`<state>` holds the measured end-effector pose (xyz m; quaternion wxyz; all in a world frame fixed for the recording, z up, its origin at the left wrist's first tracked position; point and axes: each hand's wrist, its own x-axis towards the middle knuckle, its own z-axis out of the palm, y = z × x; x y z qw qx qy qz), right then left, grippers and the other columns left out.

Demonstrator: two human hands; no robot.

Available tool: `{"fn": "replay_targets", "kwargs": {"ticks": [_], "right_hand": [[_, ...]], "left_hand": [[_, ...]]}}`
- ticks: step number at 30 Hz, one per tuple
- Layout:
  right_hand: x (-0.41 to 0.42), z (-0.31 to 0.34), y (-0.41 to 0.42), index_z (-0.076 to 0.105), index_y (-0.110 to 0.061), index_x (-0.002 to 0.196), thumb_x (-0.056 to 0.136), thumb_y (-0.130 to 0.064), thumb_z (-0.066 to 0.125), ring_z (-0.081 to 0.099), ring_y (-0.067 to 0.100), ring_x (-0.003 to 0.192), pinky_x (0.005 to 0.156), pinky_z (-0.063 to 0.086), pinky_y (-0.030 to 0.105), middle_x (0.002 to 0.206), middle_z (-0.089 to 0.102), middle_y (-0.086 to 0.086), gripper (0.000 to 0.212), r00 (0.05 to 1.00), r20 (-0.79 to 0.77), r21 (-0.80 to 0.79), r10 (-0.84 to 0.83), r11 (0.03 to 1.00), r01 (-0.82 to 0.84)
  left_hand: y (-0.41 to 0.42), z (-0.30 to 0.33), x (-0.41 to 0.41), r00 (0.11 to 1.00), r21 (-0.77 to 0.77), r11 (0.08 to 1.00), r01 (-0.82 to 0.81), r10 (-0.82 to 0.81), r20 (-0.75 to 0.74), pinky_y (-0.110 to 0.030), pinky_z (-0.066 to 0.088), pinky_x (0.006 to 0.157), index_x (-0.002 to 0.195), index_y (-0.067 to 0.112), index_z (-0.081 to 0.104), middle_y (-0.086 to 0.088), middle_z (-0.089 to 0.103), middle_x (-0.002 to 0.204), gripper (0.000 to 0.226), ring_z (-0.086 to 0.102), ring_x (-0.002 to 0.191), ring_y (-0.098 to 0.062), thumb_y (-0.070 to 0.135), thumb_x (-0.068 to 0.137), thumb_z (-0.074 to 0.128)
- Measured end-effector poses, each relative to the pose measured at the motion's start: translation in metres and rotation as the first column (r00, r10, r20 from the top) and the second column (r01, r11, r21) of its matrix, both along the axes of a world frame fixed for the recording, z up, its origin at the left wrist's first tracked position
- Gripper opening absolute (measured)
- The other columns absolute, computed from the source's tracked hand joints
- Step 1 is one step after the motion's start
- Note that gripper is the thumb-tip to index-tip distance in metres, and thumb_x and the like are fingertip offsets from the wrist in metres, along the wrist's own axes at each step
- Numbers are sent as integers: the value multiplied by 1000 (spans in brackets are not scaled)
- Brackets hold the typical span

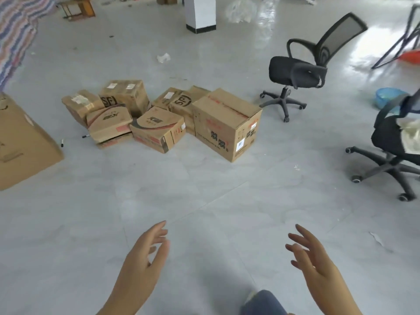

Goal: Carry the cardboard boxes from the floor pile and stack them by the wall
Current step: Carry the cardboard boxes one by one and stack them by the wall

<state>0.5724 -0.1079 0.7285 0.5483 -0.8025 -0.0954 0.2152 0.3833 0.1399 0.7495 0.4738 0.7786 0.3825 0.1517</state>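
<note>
Bottom of frame: left hand (145, 258) and right hand (314, 262) raised over grey floor (204, 189), well apart, fingers loosely spread, holding nothing; blue-clad knee (263, 303) at bottom edge. Mid-frame: pile of cardboard boxes (159, 117) on floor, biggest box (227, 123) at its right end; separate large carton (20, 142) at left edge. Right side: two black office chairs (302, 69). Top centre: white pillar (200, 12).
</note>
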Motion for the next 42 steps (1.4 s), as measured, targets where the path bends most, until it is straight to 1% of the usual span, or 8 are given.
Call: {"fn": "replay_targets", "kwargs": {"ticks": [6,13,18,25,32,35,40,42], "right_hand": [[143,-22,26,50,-29,129,95,-12,51,64,14,102,92,50,48,116,63,-6,38,997,-39,-27,-63,998,62],[338,14,64,49,-41,124,82,-41,47,65,1,101,80,57,32,116,63,-15,41,999,40,17,13,1000,-13],[433,17,107,48,-39,125,83,-40,46,64,3,102,87,53,40,119,63,-9,42,998,7,5,69,998,-69],[533,-1,204,47,-37,128,96,-23,47,62,9,107,91,52,42,122,61,-9,35,999,-4,1,52,999,-52],[620,9,309,47,-38,127,93,-33,45,62,7,106,85,52,33,119,61,-13,34,999,-1,0,33,999,-33],[655,6,339,43,-34,133,80,-53,42,61,7,107,88,52,35,120,59,-13,57,997,12,-48,79,996,-78],[720,-13,373,44,-37,127,95,-29,45,61,15,109,88,52,37,121,60,-6,32,993,-46,-120,111,986,-115],[752,-20,386,43,-38,127,91,-38,44,61,16,111,92,51,40,121,60,-8,36,983,-80,-162,168,970,-179]], "left_hand": [[30,-24,155,999,-27,999,25,-24,26,2,38,79,120,33,53,11,63,110,34,53,101,15,12,93,55],[42,-21,333,995,-167,985,-34,48,82,-1,41,75,117,33,54,5,65,109,33,58,96,9,10,93,53],[79,-14,419,992,-224,972,-66,89,93,-12,44,82,117,41,52,12,65,111,32,60,108,-4,20,93,51],[183,-29,512,985,-290,946,-145,166,48,-43,45,100,111,44,54,10,66,110,26,59,111,-14,38,86,49],[297,-15,609,995,-291,953,-83,94,26,-35,45,98,112,48,51,14,64,111,36,58,111,-9,51,77,46],[327,-22,639,998,-310,948,-67,68,-6,-28,43,94,114,48,48,15,61,116,37,56,113,-9,53,77,44],[351,-43,682,987,-321,934,-155,137,-80,-20,42,87,111,54,45,19,60,114,29,57,109,-5,51,82,43],[355,-57,701,977,-323,923,-208,184,-105,-21,43,88,110,54,45,19,60,112,23,57,107,-4,42,91,45]]}}
